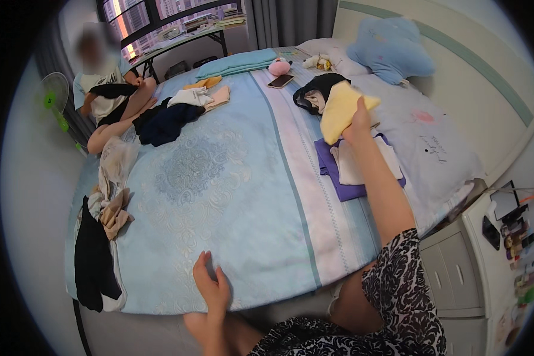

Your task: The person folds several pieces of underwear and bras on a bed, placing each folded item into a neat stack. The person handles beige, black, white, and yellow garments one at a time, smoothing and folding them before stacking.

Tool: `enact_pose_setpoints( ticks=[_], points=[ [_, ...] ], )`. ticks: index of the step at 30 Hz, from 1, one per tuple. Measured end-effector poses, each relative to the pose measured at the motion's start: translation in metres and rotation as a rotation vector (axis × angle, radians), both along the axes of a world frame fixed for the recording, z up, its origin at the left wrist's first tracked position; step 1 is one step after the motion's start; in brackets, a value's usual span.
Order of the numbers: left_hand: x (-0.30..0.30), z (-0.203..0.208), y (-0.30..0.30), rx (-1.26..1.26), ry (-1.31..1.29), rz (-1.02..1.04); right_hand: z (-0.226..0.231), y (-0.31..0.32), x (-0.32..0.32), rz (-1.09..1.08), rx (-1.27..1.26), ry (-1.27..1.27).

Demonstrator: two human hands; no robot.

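My right hand (358,126) reaches toward the head side of the bed, gripping a folded pale-yellow garment (338,111). Just behind it lies a bundle of black and beige clothing (312,94). Below the wrist a folded white garment (350,166) rests on a folded purple one (349,191), partly covered by my forearm. Near the front edge of the bed my left hand (212,285) hovers with its fingers apart, holding nothing.
Another person (110,89) sits on the bed's far left, handling a black garment (111,90). Beside them lie dark clothes (169,123). More clothes (95,255) line the left edge. A phone (280,81), a pink plush toy (279,66) and a blue cushion (390,50) sit farther back.
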State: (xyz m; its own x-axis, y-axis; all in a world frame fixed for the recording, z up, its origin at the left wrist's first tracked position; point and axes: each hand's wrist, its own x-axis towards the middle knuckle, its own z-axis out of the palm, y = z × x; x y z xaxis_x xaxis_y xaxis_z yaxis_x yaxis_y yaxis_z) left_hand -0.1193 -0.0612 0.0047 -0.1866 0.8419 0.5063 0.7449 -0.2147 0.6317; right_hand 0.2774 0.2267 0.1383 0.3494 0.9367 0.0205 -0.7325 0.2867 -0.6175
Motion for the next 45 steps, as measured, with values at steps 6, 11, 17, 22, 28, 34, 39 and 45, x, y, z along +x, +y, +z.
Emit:
enact_pose_setpoints(
  ticks=[6,11,17,22,28,34,39,45],
  points=[
    [0.003,0.001,-0.001,-0.031,-0.024,0.015,0.052,-0.054,0.067,-0.037,0.077,-0.085],
    [0.007,0.002,0.000,-0.030,0.020,-0.011,0.042,-0.089,0.135,-0.462,0.010,-0.438],
    [0.003,-0.005,0.003,0.015,0.049,-0.035,-0.042,-0.094,0.116,-0.934,0.047,-1.536],
    [0.001,-0.005,0.002,0.017,0.068,-0.027,-0.111,-0.116,0.050,-0.512,-0.097,-2.482],
    [0.001,-0.004,0.001,-0.002,0.104,-0.019,-0.099,-0.117,0.045,-0.475,-0.074,-2.413],
    [0.000,-0.006,0.002,0.038,0.103,-0.026,-0.089,-0.123,0.062,-0.153,0.220,-2.457],
    [-0.001,-0.001,0.005,0.065,0.142,-0.047,-0.070,-0.122,0.087,0.091,0.250,-2.445],
    [-0.004,-0.003,0.005,0.058,0.123,-0.051,-0.051,-0.113,0.088,0.292,0.000,-2.430]
  ],
)
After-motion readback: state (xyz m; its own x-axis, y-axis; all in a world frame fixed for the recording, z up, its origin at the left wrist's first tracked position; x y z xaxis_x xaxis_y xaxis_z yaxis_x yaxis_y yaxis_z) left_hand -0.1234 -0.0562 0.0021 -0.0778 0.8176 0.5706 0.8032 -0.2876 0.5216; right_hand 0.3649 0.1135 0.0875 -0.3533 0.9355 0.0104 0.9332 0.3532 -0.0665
